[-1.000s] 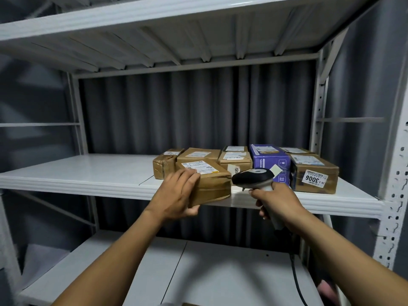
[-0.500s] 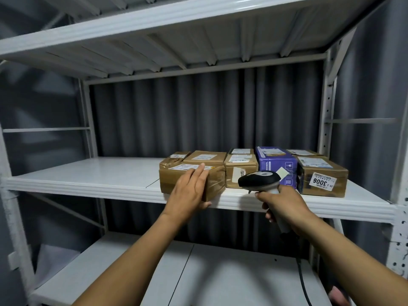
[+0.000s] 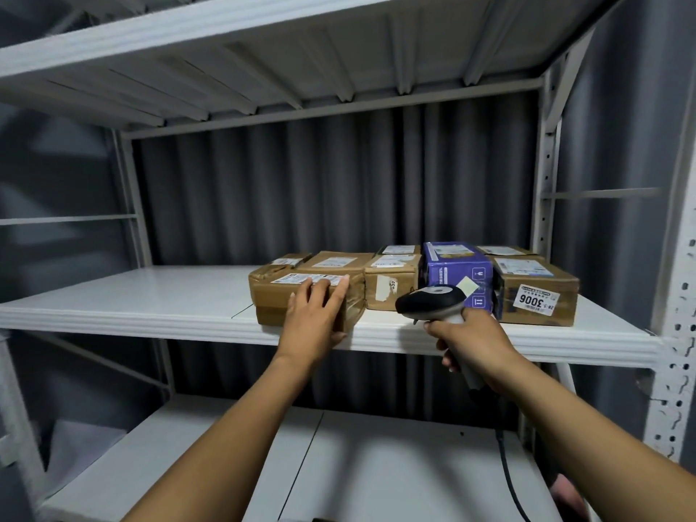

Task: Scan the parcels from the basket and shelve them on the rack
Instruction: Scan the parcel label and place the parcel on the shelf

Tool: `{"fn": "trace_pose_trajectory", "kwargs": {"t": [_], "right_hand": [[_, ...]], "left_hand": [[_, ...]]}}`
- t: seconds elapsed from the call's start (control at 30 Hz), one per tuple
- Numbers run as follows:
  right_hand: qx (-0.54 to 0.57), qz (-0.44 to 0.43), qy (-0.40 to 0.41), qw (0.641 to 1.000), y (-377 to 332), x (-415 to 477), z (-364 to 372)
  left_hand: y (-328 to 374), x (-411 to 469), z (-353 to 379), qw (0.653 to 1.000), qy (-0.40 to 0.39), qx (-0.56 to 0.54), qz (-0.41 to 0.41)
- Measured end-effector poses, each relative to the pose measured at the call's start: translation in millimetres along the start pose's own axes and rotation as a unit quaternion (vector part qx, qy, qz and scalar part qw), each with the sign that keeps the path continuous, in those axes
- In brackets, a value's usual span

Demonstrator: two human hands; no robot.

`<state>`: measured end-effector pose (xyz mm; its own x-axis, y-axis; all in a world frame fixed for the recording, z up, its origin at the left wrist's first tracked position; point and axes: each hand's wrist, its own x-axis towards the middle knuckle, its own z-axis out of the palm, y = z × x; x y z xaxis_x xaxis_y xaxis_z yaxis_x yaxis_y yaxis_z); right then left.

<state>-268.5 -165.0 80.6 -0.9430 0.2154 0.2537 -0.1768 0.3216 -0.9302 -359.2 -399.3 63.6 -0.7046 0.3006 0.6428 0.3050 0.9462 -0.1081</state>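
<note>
A brown taped parcel (image 3: pixel 275 295) with a white label lies flat on the middle shelf (image 3: pixel 150 295) of the white rack, at the left end of a row of parcels. My left hand (image 3: pixel 314 320) presses its straight fingers against the parcel's front face and top edge. My right hand (image 3: pixel 470 344) grips the handle of a black and grey barcode scanner (image 3: pixel 429 301), held in front of the shelf edge, head pointing left. A purple box (image 3: pixel 457 273) and a brown box marked 3006 (image 3: pixel 534 292) stand to the right.
Several more brown parcels (image 3: pixel 391 280) fill the row behind and beside. The left half of the middle shelf is bare white. A lower shelf (image 3: pixel 339 465) lies below. The scanner's black cable (image 3: pixel 508 480) hangs down on the right. A perforated rack post (image 3: pixel 674 333) stands at right.
My left hand has pushed the brown parcel further back onto the shelf, flush beside the others; its fingers have flattened on the front. The scanner hand stayed in place.
</note>
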Motion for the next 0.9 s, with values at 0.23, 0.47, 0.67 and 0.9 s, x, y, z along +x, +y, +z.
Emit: {"fn": "trace_pose_trajectory", "kwargs": {"t": [0.23, 0.47, 0.67, 0.9], "right_hand": [[-0.009, 0.005, -0.001, 1.000, 1, 4, 0], [-0.017, 0.001, 0.001, 1.000, -3, 7, 3], [-0.038, -0.001, 0.004, 0.999, -3, 16, 4], [-0.041, -0.009, 0.004, 0.999, -3, 27, 11]], "left_hand": [[10, 6, 3, 0.999, -0.003, 0.011, -0.040], [22, 25, 5, 1.000, -0.011, -0.003, -0.028], [15, 29, 14, 0.996, 0.004, -0.083, -0.041], [1, 33, 23, 0.970, -0.011, -0.170, -0.171]]}}
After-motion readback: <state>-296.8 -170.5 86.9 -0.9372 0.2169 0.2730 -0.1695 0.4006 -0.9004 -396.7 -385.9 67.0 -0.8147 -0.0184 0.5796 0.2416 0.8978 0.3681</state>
